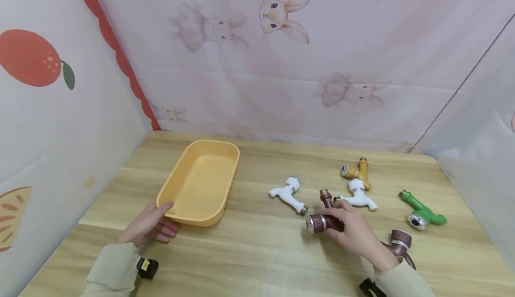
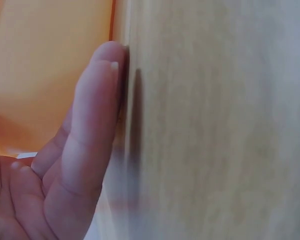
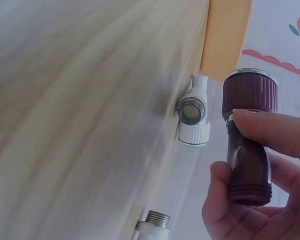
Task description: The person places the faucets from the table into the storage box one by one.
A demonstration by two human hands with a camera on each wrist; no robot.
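Fingers (image 3: 267, 130) of the right hand (image 1: 356, 232) are pinching a dark brown tap (image 1: 331, 223) around its body, and its ribbed knob is facing to the left. This tap is being held above the wooden table (image 1: 257, 261), and its threaded end is pointing away from the person. At the other side, the left hand (image 1: 150, 223) is gripping the near left corner of a yellow tray (image 1: 203, 183): the thumb is lying over the rim, while the other fingers are resting rather close together along the outside. Between the tray and the dark brown tap, a white tap (image 1: 286, 194) is lying with its metal thread pointing toward the held one. Just behind the right hand, a second white tap (image 1: 358, 199) is lying, and behind that a yellow tap (image 1: 363, 171); whether these two are touching, I cannot tell. More to the right, a green tap (image 1: 420, 210) is lying apart from the others. Another brown tap (image 1: 401, 239) is resting beside the right wrist, which is partly hiding it. At the back, a pinkish cloth (image 1: 249, 2) is showing printed rabbits, and the left wall (image 1: 88, 122) is showing a red fruit (image 1: 30, 57).
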